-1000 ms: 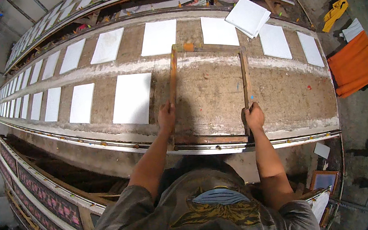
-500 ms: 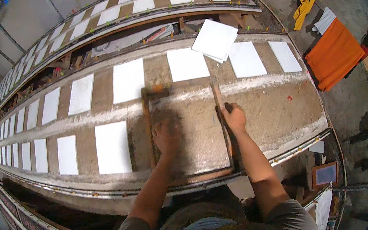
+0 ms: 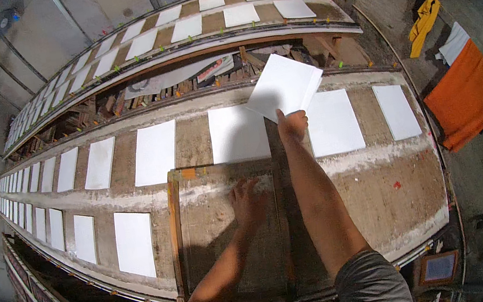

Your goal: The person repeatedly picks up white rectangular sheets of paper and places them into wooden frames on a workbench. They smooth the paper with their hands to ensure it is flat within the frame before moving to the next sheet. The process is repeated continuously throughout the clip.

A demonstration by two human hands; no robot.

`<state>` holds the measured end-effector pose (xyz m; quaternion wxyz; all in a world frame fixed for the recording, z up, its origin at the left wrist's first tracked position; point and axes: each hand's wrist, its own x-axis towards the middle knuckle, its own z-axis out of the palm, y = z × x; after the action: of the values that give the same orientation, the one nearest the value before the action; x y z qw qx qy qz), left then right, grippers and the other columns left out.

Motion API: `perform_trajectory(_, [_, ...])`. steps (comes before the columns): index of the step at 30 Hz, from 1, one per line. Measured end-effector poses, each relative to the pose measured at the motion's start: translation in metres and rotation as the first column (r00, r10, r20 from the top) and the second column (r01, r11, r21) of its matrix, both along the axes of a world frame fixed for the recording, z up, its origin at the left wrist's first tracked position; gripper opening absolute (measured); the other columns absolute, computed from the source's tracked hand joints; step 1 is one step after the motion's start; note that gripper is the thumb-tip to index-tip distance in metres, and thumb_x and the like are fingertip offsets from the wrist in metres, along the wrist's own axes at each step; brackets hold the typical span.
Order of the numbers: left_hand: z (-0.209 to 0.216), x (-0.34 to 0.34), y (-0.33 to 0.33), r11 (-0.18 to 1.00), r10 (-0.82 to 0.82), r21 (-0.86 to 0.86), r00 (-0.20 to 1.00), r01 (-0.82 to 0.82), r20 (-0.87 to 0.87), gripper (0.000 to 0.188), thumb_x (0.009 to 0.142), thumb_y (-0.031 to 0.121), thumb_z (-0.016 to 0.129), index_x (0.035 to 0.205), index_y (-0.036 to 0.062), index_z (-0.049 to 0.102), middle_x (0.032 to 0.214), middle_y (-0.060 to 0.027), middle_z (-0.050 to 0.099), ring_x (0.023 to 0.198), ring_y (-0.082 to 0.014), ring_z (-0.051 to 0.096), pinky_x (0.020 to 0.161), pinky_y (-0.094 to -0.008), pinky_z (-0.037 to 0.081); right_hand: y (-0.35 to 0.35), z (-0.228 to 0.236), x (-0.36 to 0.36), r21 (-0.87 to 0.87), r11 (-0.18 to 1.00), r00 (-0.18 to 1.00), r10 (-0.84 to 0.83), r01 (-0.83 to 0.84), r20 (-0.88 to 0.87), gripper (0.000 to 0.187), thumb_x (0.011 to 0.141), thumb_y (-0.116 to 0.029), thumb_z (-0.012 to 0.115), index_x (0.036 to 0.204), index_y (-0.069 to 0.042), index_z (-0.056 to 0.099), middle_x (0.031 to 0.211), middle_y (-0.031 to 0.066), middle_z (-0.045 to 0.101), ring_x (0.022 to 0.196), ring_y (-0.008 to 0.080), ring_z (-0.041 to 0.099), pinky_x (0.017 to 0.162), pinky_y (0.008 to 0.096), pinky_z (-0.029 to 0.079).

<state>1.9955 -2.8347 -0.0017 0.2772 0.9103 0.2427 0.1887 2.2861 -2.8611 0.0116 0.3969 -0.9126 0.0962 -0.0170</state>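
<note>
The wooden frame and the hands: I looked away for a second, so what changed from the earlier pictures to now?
The right hand let go of the wooden frame and reached forward to the loose white sheet, which it now grips by the near edge. The left hand left the frame's left rail and lies flat inside the frame. The frame remains on the long table, and the rows of white sheets lie as before.

No packages, labels, signs, screens.
</note>
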Motion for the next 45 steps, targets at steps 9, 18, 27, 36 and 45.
perform_trajectory(9, [-0.005,0.000,0.003,0.999,0.040,0.023,0.993,-0.043,0.110,0.046,0.083,0.028,0.080,0.125,0.0143,0.066,0.132,-0.0189,0.055,0.126,-0.0425,0.048,0.106,-0.0546,0.042,0.004,-0.019,0.039,0.041,0.998,0.989,-0.051,0.057,-0.136,0.066,0.077,-0.032,0.088,0.120,0.004,0.053,0.115,0.0255,0.062,0.108,0.0408,0.066,0.088,0.0473,0.058])
perform_trajectory(18, [0.015,-0.026,0.075,0.920,0.238,-0.360,0.950,-0.154,0.201,0.038,0.092,0.024,0.076,0.124,0.0045,0.067,0.116,-0.0177,0.070,0.106,-0.0303,0.066,0.096,-0.0418,0.050,-0.046,-0.001,-0.025,0.543,0.790,0.952,0.169,-0.285,0.255,0.025,0.090,-0.017,0.074,0.084,-0.004,0.054,0.079,0.0021,0.057,0.074,0.0155,0.051,0.067,0.0330,0.042])
perform_trajectory(27, [0.068,-0.113,0.128,0.953,0.109,-0.299,0.972,-0.044,0.207,0.038,0.094,0.012,0.073,0.129,0.0003,0.067,0.109,-0.0105,0.076,0.096,-0.0172,0.070,0.087,-0.0314,0.054,-0.102,0.018,-0.296,0.528,0.704,0.856,0.507,-0.476,0.096,0.021,0.092,-0.009,0.073,0.109,0.001,0.068,0.086,0.0003,0.063,0.083,0.0119,0.058,0.077,0.0290,0.047])
perform_trajectory(36, [0.013,-0.247,0.119,0.857,0.114,-0.510,0.993,-0.077,0.043,0.052,0.086,0.021,0.079,0.132,0.0009,0.066,0.110,-0.0199,0.075,0.102,-0.0271,0.073,0.093,-0.0373,0.055,-0.100,-0.043,-0.372,0.514,0.755,0.896,0.439,-0.408,0.065,0.021,0.081,-0.011,0.083,0.095,0.002,0.072,0.082,0.0071,0.071,0.077,0.0165,0.065,0.073,0.0315,0.051])
perform_trajectory(45, [0.006,-0.278,0.096,0.962,0.007,-0.260,0.965,-0.078,-0.261,0.044,0.088,0.022,0.077,0.123,-0.0025,0.069,0.105,-0.0269,0.072,0.099,-0.0418,0.070,0.090,-0.0485,0.055,-0.109,-0.080,-0.398,0.259,0.855,0.887,0.462,-0.450,0.016,0.021,0.074,-0.014,0.085,0.089,-0.001,0.075,0.086,0.0113,0.075,0.080,0.0256,0.071,0.078,0.0371,0.055])
